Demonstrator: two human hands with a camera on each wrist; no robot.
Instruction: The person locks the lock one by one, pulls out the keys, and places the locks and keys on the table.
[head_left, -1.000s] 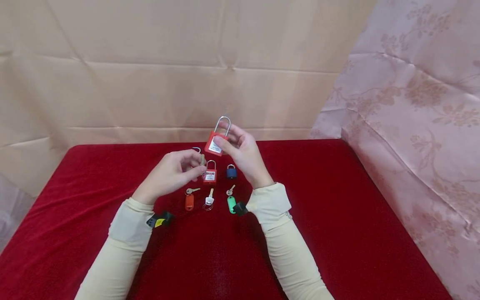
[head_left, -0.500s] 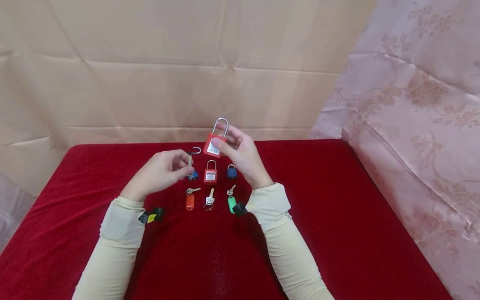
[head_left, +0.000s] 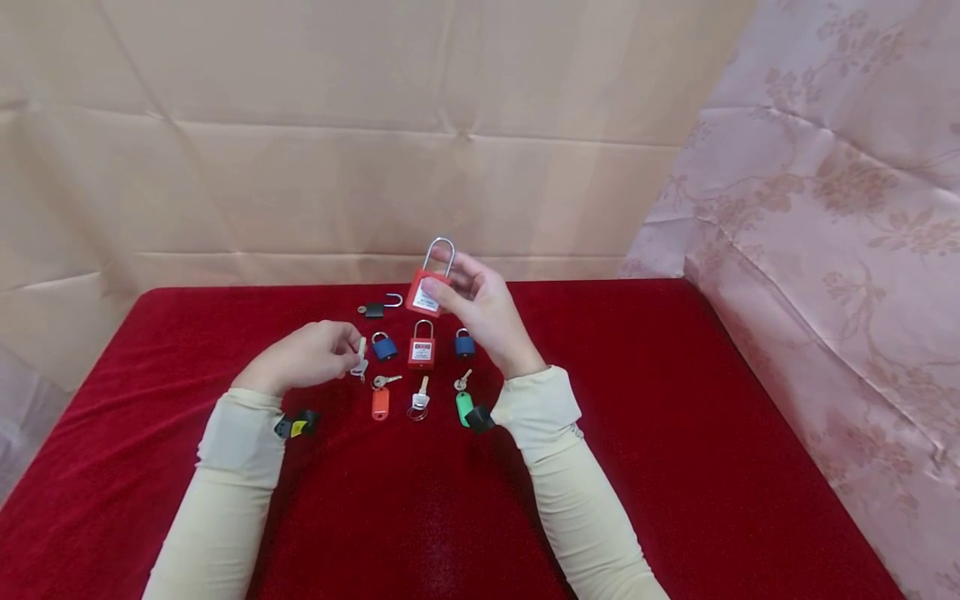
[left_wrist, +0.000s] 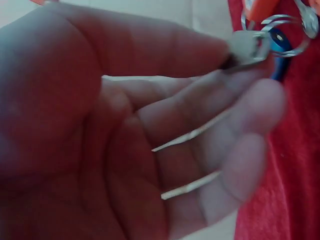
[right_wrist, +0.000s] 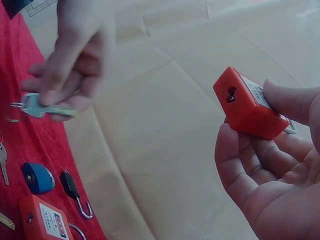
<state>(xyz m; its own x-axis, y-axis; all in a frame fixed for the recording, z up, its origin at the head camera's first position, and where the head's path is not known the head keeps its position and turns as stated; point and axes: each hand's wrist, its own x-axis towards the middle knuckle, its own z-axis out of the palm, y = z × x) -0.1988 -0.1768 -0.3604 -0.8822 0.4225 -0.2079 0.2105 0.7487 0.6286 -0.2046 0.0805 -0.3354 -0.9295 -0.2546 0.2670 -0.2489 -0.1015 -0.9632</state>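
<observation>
My left hand (head_left: pixel 311 358) pinches a pale metal key (head_left: pixel 361 358) between thumb and forefinger, left of the small blue padlock (head_left: pixel 385 347). In the left wrist view a ring (left_wrist: pixel 300 49) hangs from the key's head. My right hand (head_left: pixel 487 315) grips a red padlock (head_left: pixel 427 302) with a long steel shackle, raised near the table's far edge. Its thumb lies across the white label. In the right wrist view the keyhole of this red padlock (right_wrist: pixel 260 116) faces the left hand, and the key (right_wrist: pixel 34 106) is well apart from it.
A second red padlock (head_left: pixel 422 354), another blue padlock (head_left: pixel 464 343) and a black padlock (head_left: pixel 374 311) with its shackle out lie on the red cloth (head_left: pixel 675 467). Nearer lie a key with an orange tag (head_left: pixel 380 404), a white-headed key (head_left: pixel 420 400) and one with a green tag (head_left: pixel 464 407).
My left hand has moved left and nearer with the key, away from the held red padlock, uncovering the blue and black padlocks. My right hand has barely moved; its padlock sits slightly lower.
</observation>
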